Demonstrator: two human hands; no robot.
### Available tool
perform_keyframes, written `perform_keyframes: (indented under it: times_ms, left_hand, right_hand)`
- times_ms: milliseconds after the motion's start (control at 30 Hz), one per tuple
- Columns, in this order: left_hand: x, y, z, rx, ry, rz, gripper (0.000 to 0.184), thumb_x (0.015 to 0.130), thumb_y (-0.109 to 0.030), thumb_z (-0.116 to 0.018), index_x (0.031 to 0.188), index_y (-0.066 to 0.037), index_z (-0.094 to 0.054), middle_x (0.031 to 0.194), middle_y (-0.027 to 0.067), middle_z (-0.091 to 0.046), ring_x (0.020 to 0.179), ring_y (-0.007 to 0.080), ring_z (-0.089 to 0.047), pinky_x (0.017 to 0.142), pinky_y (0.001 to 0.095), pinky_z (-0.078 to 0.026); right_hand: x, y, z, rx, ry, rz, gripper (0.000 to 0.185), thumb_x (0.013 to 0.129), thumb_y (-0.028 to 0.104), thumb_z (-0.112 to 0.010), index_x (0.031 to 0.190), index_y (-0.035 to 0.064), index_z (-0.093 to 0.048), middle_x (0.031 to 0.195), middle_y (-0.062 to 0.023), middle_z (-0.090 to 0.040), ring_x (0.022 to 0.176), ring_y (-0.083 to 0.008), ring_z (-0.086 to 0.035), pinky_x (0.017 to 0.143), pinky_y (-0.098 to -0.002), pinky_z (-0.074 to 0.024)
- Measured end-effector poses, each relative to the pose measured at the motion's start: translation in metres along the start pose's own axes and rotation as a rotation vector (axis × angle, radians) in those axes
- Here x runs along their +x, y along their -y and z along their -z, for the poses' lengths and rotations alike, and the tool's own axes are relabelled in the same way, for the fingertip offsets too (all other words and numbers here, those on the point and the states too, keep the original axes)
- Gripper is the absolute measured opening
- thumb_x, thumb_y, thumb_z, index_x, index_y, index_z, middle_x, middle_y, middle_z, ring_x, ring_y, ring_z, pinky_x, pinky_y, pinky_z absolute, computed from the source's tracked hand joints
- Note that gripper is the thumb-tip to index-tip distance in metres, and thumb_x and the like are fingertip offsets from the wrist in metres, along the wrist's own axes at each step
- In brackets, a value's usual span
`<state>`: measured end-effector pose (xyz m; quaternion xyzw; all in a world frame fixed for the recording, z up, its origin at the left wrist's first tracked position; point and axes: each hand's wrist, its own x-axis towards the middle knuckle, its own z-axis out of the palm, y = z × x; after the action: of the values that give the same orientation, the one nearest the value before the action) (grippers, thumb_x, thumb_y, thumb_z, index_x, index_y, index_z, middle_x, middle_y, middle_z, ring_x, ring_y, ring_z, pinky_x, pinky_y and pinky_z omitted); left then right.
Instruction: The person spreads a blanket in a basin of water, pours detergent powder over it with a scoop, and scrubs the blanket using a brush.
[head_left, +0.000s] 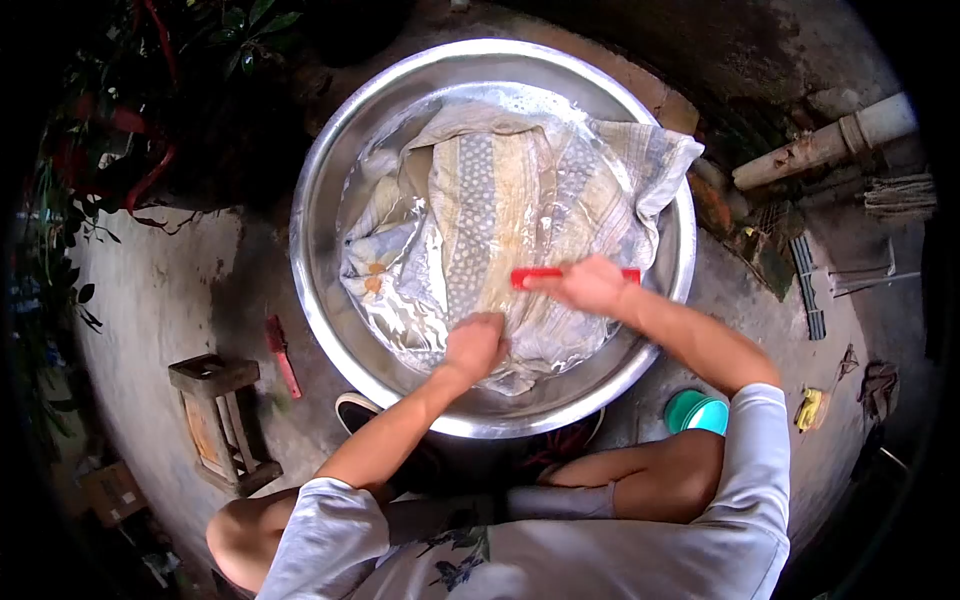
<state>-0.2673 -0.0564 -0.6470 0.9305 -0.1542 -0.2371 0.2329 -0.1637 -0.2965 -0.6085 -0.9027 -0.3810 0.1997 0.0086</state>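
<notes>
- The right hand (595, 285) is closed around a long, narrow red plastic brush (523, 279), which shows on both sides of the fist and lies crosswise over the cloth; its bristles cannot be seen.
- The left hand (475, 342) is curled rather than spread, resting on the near part of the cloth — its fingertips are hidden, so I cannot tell whether they pinch the fabric or only press it.
- The wet, pale cloth (515, 190) with dotted and striped bands lies under both hands and spreads beyond them; its far right corner rises onto the rim.
- The wide, round silver metal basin (495, 47) surrounds the cloth. Its near rim passes beneath both forearms, while its far rim is well apart from the hands, with most of the cloth between.
- The hands are apart, the left nearer the body and the right a little farther out.
- Both arms reach in over the near side; the right elbow is bent outward, and the left forearm slants forward and inward.
- Outside the basin, a second red brush (282, 355) and a small wooden stool (215, 420) are left of the left hand — a teal round container (685, 411) sits nearer the body than the right hand, beside the right upper arm.
</notes>
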Motion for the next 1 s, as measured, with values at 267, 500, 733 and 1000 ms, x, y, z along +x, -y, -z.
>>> perform_keyframes:
  times_ms: [267,500,733,1000]
  left_hand:
    - [-0.005,-0.010,0.004,0.182,0.086,-0.014,0.019,0.082,-0.026,-0.063,0.085,-0.007,-0.068,0.089,0.0141,-0.068,0.096,0.0311,-0.063,0.082,0.0437,-0.052]
    - [0.001,-0.012,-0.007,0.270,0.164,-0.079,0.023,0.078,-0.028,-0.066,0.081,-0.006,-0.069,0.083,0.0155,-0.070,0.081,0.0309,-0.069,0.073,0.0426,-0.055]
    - [-0.025,-0.052,0.027,0.163,0.185,-0.104,0.022,0.083,-0.027,-0.063,0.077,-0.007,-0.070,0.078,0.0164,-0.069,0.077,0.0333,-0.068,0.069,0.0432,-0.055]
    - [-0.031,-0.049,0.021,0.228,0.240,-0.116,0.028,0.088,-0.032,-0.060,0.080,-0.006,-0.070,0.075,0.0149,-0.069,0.076,0.0332,-0.068,0.066,0.0432,-0.054]
  right_hand:
    - [0.003,-0.017,0.006,-0.120,-0.118,-0.085,0.035,0.099,0.034,-0.043,0.131,0.0479,-0.050,0.065,-0.0042,-0.061,0.052,-0.0207,-0.064,0.041,-0.0348,-0.0499]
    - [0.017,-0.054,0.020,-0.050,-0.149,-0.212,0.033,0.097,0.045,-0.042,0.128,0.0433,-0.054,0.064,-0.0083,-0.063,0.059,-0.0260,-0.067,0.053,-0.0399,-0.0548]
    - [0.000,-0.043,-0.009,-0.013,-0.199,-0.011,0.036,0.097,0.046,-0.042,0.132,0.0459,-0.050,0.089,-0.0083,-0.070,0.054,-0.0223,-0.065,0.044,-0.0373,-0.0508]
    - [-0.008,-0.006,-0.012,0.010,-0.160,0.002,0.031,0.094,0.045,-0.049,0.124,0.0465,-0.058,0.065,-0.0063,-0.063,0.055,-0.0268,-0.065,0.047,-0.0430,-0.0520]
